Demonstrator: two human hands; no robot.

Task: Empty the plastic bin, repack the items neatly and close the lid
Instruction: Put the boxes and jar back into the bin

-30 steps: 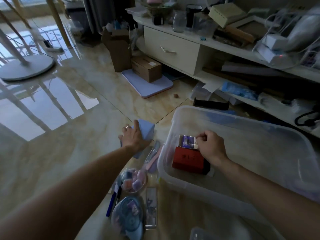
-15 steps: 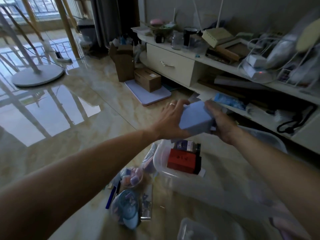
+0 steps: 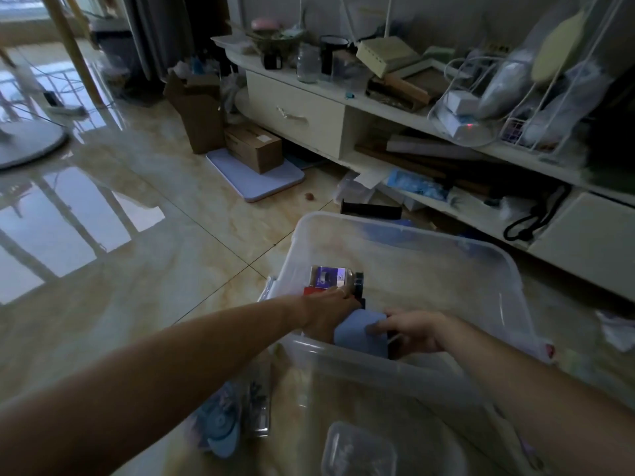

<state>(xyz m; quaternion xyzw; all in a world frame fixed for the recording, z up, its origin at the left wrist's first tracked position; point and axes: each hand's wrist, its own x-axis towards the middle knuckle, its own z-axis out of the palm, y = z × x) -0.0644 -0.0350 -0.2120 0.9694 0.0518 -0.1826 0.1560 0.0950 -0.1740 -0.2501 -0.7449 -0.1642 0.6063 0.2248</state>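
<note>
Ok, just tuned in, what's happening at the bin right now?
A person is repacking the clear plastic bin on the floor. Both hands are inside it: the left hand and the right hand are setting a light blue box down in the near left corner, next to a red box and a purple pack already packed. More small items wait on the floor to the left.

Clear plastic bin [image 3: 508, 269] on floor, lidless, blue box [image 3: 360, 333] in near-left corner

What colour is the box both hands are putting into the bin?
Light blue box, plain; the head view shows it.
</note>
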